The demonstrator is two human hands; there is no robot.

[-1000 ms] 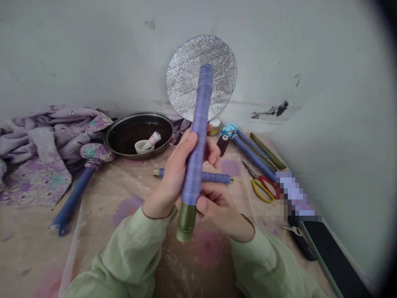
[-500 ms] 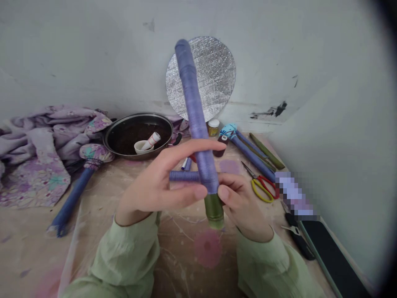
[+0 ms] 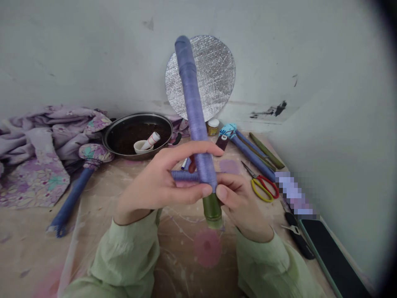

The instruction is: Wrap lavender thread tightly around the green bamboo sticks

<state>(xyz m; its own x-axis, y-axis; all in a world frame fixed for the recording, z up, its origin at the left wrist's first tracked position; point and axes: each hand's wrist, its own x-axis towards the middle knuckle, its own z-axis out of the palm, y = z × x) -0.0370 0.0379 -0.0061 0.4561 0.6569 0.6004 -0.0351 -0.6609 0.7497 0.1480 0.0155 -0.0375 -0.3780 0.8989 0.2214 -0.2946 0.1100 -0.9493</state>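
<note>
A bamboo stick (image 3: 197, 111) wound with purple thread rises in front of me, tilted with its top to the left. Its lower end shows bare green bamboo. My left hand (image 3: 155, 182) grips the stick low down, forefinger stretched across it and thumb tip at the edge of the winding. On the other side, my right hand (image 3: 240, 203) pinches that same edge between thumb and curled fingers. Behind the stick a thinner thread-covered piece (image 3: 185, 176) points left; I cannot tell whether it is joined on.
At the back stand a dark pan (image 3: 114, 154) holding a white cup (image 3: 143, 148), and a foil disc (image 3: 214, 74). Scissors (image 3: 262, 188), a thread spool (image 3: 221, 142), a phone (image 3: 331, 252) and wrapped sticks (image 3: 252, 156) lie right. Floral cloth (image 3: 37, 165) and a cloth-headed stick (image 3: 72, 198) lie left.
My left thumb has slid slightly right along the winding's edge. The stick's lower end has shifted a little left and the stick has turned slightly. Both hands keep their hold.
</note>
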